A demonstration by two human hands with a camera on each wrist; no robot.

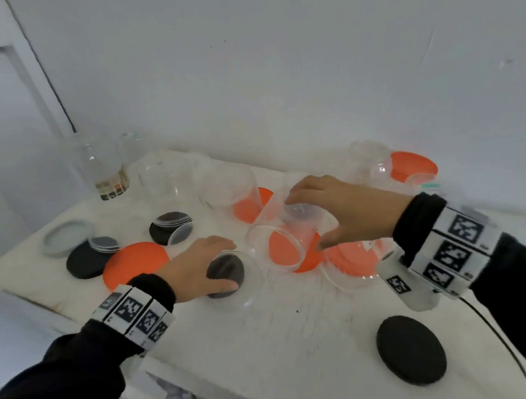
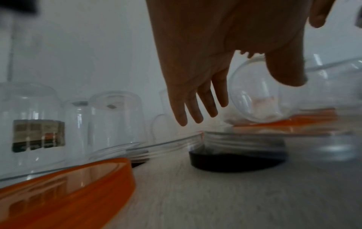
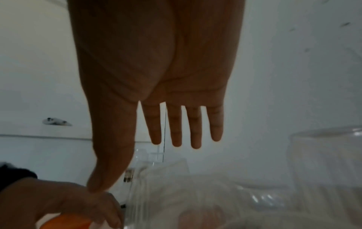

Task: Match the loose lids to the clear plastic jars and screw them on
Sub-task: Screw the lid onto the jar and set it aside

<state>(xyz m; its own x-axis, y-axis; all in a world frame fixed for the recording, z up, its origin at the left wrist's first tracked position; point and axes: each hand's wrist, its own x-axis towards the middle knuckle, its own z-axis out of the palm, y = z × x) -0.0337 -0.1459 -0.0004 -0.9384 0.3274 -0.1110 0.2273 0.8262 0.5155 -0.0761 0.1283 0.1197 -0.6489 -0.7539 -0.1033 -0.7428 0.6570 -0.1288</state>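
The left hand [image 1: 197, 269] reaches low over the white table [image 1: 288, 344], fingers straight and relaxed, holding nothing. Its fingertips lie by a shallow clear jar [image 1: 237, 277] that stands on or over a black lid [image 1: 226, 274]; contact cannot be confirmed. The right hand [image 1: 344, 209] is spread wide above a tipped clear jar [image 1: 279, 237], fingers extended; in the right wrist view the palm is flat and no curl around the jar is visible.

Nearest the camera, one black lid [image 1: 410, 349] lies alone. Mid-table, orange lids [image 1: 134, 263] lie flat among the jars. Farther back, more clear jars [image 1: 167, 177] stand mouth down near the wall, with a grey lid [image 1: 67, 238] at far left.

Handling judgement: the jars appear light, thin-walled and smooth, so they should slide or tip easily and flex under a hard squeeze. Take each jar around its side wall near the threaded neck. Take each lid by its rim; the lids look stiff.
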